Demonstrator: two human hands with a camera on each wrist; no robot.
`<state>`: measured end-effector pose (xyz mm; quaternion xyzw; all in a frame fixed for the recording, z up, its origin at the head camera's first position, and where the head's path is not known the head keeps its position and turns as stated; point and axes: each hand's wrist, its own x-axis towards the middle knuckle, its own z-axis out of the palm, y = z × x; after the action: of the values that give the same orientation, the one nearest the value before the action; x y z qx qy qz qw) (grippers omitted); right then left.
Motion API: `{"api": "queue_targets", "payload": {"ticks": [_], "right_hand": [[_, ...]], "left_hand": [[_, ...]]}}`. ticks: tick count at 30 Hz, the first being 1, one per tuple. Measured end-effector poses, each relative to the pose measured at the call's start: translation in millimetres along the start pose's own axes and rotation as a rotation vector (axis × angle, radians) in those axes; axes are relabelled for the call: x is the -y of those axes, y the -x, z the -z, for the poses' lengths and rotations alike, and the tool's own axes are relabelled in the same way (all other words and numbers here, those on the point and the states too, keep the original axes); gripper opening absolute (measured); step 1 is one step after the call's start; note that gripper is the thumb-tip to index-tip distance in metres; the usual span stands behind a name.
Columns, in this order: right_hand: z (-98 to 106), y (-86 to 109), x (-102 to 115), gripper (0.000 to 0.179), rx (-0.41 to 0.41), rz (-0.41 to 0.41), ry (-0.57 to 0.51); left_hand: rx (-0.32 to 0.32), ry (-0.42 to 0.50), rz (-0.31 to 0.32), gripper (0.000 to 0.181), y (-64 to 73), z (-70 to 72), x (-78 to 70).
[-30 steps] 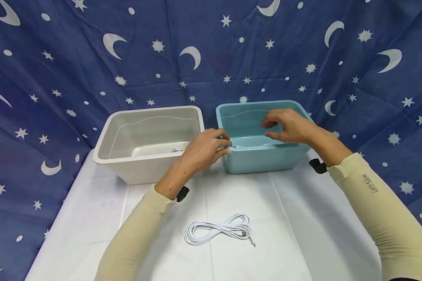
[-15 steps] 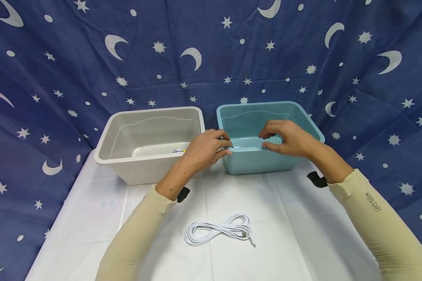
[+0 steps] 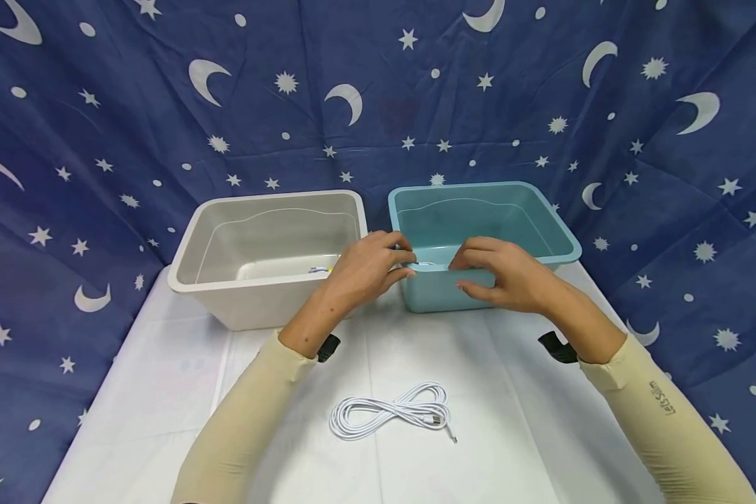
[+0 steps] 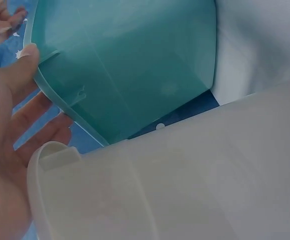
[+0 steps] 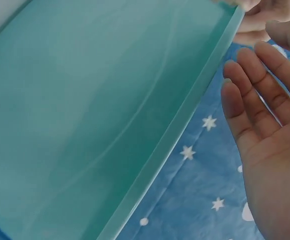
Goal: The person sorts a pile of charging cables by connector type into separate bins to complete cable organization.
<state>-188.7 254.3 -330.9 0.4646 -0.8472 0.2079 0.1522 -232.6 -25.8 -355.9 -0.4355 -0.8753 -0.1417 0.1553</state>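
My left hand holds the left front corner of a teal plastic bin, thumb outside the rim and fingers over it. In the left wrist view, the left thumb lies on the teal rim. My right hand hovers at the bin's front edge with fingers loosely bent and nothing in it. Just inside the bin by the left fingertips, a small white item is partly visible; its kind cannot be made out. On the table lies a coiled white USB cable, apart from both hands.
Left of the teal bin stands a light grey bin with a small blue and yellow item inside, mostly hidden by its front wall. A white cloth covers the table. A blue curtain with moons and stars hangs behind.
My right hand has come down and toward me, from over the inside of the teal bin to its front rim. The left hand stays on the corner; the cable lies as before.
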Motion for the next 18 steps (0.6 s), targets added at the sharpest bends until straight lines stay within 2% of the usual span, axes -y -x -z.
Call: {"api": "queue_targets", "payload": {"ticks": [8,18], "right_hand": [[-15,4.7,23,0.027,-0.012,0.026,0.005],[-42,10.4,44,0.025,-0.01,0.049,-0.041]], "left_hand": [[0.019,-0.03,-0.011,0.028,-0.3,0.5,-1.7],[-0.005,-0.009,-0.025,0.026,0.8,0.0,-0.6]]}}
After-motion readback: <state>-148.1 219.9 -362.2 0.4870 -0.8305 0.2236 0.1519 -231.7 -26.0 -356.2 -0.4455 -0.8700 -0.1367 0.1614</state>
